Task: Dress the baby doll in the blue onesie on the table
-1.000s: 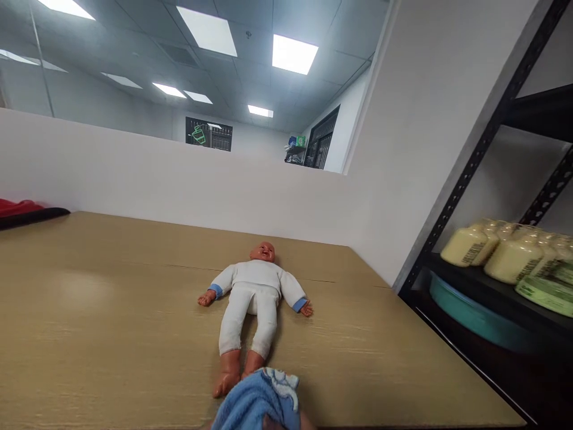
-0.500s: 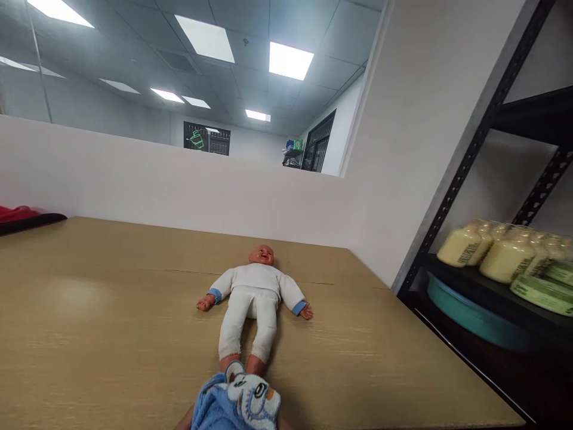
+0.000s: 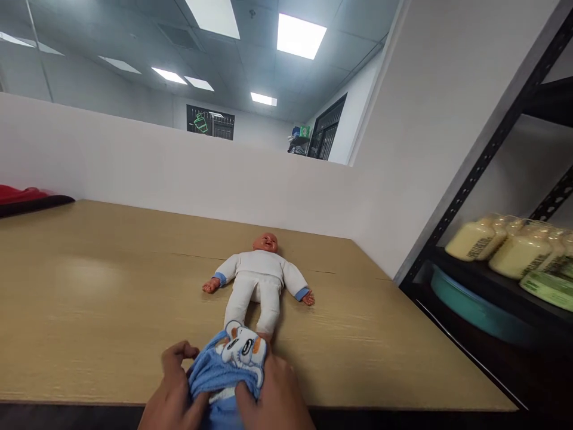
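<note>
A baby doll [image 3: 257, 280] in white clothes with blue cuffs lies on its back on the wooden table [image 3: 98, 298], head away from me. A bunched blue garment [image 3: 228, 364] with a cartoon animal patch covers the doll's feet. My left hand [image 3: 172, 394] grips the garment's left side, fingers curled into the cloth. On the right side my right hand [image 3: 273, 397] pinches the same garment. Both hands sit at the table's near edge.
A white partition wall [image 3: 156, 173] runs behind the table. At the right stands a black metal shelf [image 3: 483, 155] holding yellow jars [image 3: 501, 245] and a teal basin [image 3: 474, 310]. A red and black item [image 3: 27, 200] lies at the far left.
The blue garment has moved up over the doll's feet, and both my hands have come into view gripping it. The camera has tilted down a little.
</note>
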The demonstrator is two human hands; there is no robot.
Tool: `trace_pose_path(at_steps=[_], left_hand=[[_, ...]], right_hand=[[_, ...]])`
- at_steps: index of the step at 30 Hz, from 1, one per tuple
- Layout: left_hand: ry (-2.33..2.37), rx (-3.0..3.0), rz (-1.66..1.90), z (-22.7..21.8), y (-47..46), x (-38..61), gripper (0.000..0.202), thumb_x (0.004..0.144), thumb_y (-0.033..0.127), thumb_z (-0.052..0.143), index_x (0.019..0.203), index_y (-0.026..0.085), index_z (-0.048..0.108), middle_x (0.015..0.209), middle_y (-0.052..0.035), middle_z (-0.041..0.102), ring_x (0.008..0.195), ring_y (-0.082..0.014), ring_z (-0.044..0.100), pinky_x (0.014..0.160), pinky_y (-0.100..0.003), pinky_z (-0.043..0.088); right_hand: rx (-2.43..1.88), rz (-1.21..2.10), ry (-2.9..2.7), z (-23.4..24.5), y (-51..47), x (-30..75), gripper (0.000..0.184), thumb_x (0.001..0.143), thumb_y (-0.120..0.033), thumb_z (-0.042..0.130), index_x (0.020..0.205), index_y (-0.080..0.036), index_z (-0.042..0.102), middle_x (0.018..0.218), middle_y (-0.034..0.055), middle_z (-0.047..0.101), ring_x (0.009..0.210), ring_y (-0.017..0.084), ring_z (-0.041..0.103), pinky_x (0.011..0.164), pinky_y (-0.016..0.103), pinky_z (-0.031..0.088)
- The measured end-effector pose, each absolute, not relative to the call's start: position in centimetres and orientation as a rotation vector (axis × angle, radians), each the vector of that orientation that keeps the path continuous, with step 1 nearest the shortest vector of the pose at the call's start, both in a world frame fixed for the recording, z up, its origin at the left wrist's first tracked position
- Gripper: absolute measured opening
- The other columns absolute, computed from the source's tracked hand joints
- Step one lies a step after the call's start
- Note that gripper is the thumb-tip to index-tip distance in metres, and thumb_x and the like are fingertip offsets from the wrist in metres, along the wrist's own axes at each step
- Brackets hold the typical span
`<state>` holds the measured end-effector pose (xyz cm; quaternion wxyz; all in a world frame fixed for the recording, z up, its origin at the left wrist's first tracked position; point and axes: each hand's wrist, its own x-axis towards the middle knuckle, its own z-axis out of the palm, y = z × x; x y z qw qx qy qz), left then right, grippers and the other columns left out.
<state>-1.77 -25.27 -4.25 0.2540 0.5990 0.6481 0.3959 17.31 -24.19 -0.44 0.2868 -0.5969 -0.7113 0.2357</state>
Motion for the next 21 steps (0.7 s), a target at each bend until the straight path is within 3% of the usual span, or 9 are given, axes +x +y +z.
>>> trace_pose_path(at_steps=[4,8,12,17,21], left_hand=[[1.930,1.833,0.820,-5.4,-23.5,-1.0,0.048,0.080,0.022,0.049,0.127,0.016,0.058,0.127,-0.0205,0.071,0.126,-0.0394,0.064,0.105,-0.054,0.050],[1.902,1.833,0.701,-6.8,-21.5,-0.3,0.059,0.080,0.014,0.042,0.136,0.011,0.060,0.127,-0.0201,0.074,0.124,-0.0360,0.066,0.107,-0.052,0.049],[1.614,1.714,0.923,-6.9,-20.2,-0.6,0.053,0.077,0.023,0.045,0.125,0.017,0.067,0.123,-0.0147,0.079,0.117,-0.0341,0.072,0.104,-0.045,0.054],[1.271,1.544,1.139,-5.8,-20.1,-1.4,0.048,0.081,0.042,0.056,0.121,0.018,0.068,0.128,-0.0144,0.077,0.123,-0.0376,0.069,0.111,-0.047,0.051],[1.202,1.537,1.151,-5.2,-20.4,-1.8,0.045,0.082,0.041,0.060,0.121,0.018,0.067,0.126,-0.0129,0.076,0.123,-0.0371,0.067,0.113,-0.046,0.048]], right_hand=[[-1.553,0.691,-1.937,-0.3,-23.2,17.0,0.074,0.082,-0.011,0.053,0.155,-0.022,0.050,0.157,0.0108,0.059,0.139,0.034,0.060,0.118,0.049,0.047],[-1.665,0.683,-1.975,-2.1,-21.7,16.4,0.073,0.085,-0.008,0.053,0.157,-0.016,0.048,0.155,0.0157,0.060,0.138,0.034,0.062,0.118,0.047,0.047],[-1.591,0.757,-1.963,-2.8,-20.4,16.5,0.059,0.085,-0.007,0.055,0.142,-0.019,0.066,0.137,0.0160,0.073,0.131,0.036,0.067,0.113,0.047,0.050],[-1.327,0.908,-1.878,-2.0,-20.0,17.3,0.050,0.085,-0.005,0.054,0.128,-0.021,0.075,0.122,0.0118,0.080,0.120,0.030,0.074,0.107,0.038,0.056],[-1.305,0.800,-1.900,-2.5,-20.1,17.9,0.056,0.083,-0.005,0.055,0.134,-0.024,0.070,0.141,0.0111,0.068,0.132,0.028,0.066,0.118,0.042,0.049]])
